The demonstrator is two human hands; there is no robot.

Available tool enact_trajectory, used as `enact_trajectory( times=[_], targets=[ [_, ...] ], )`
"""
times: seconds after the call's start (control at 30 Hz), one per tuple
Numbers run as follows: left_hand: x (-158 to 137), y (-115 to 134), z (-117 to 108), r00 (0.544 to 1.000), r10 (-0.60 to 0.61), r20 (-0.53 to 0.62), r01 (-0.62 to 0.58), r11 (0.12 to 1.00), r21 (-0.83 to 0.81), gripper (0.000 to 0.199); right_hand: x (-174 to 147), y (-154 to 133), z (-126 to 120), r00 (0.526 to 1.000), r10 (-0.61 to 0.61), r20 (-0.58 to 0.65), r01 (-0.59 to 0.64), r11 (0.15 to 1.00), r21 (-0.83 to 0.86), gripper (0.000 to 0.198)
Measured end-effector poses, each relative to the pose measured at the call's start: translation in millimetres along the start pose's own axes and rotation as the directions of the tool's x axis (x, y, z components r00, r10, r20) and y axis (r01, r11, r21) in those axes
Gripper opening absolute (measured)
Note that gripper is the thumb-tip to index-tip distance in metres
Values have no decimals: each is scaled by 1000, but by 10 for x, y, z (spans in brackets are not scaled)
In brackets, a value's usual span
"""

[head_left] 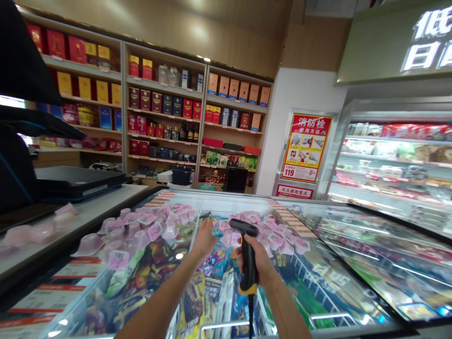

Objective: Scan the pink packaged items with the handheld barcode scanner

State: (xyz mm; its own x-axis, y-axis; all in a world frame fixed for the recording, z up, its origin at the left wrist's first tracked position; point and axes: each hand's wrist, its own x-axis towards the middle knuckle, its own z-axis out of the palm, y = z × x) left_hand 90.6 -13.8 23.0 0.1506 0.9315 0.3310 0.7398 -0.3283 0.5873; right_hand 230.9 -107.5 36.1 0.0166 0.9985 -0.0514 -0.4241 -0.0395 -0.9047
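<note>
Many pink cups [139, 239] dot a freezer [226, 203] left and right; my right hand [261, 260] clamps a scanner [249, 256]; whether my left hand [205, 242] grips, I cannot tell.

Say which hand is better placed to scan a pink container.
Probably the right hand: it grips the scanner, close to pink containers; the left hand has no scanner.

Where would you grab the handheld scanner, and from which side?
By the upright black handle, likely from the right, as the right hand has it. The handheld scanner has a slim shaft that fingers can wrap; its head juts left at the top and the cord leaves the bottom, so I'd keep both ends free.
</note>
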Motion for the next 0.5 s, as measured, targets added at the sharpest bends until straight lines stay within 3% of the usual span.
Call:
enact_trajectory(
  times=[0.2, 0.33, 0.5],
  targets=[
    [-4, -610, -458, 979, -92, -179, 110, 990, 93, 46, -11, 70, 229, 997, 40, 61, -37, 998, -52, 32],
    [40, -878, -558, 984, -100, -145, 108, 993, 49, 41, 23, 139, 285, 993, 21, 118, -13, 997, -70, 32],
    [77, -901, -509, 979, -172, -105, 156, 977, -146, 23, 51, 192, 259, 995, 35, 98, -27, 996, -81, 31]
  ],
)
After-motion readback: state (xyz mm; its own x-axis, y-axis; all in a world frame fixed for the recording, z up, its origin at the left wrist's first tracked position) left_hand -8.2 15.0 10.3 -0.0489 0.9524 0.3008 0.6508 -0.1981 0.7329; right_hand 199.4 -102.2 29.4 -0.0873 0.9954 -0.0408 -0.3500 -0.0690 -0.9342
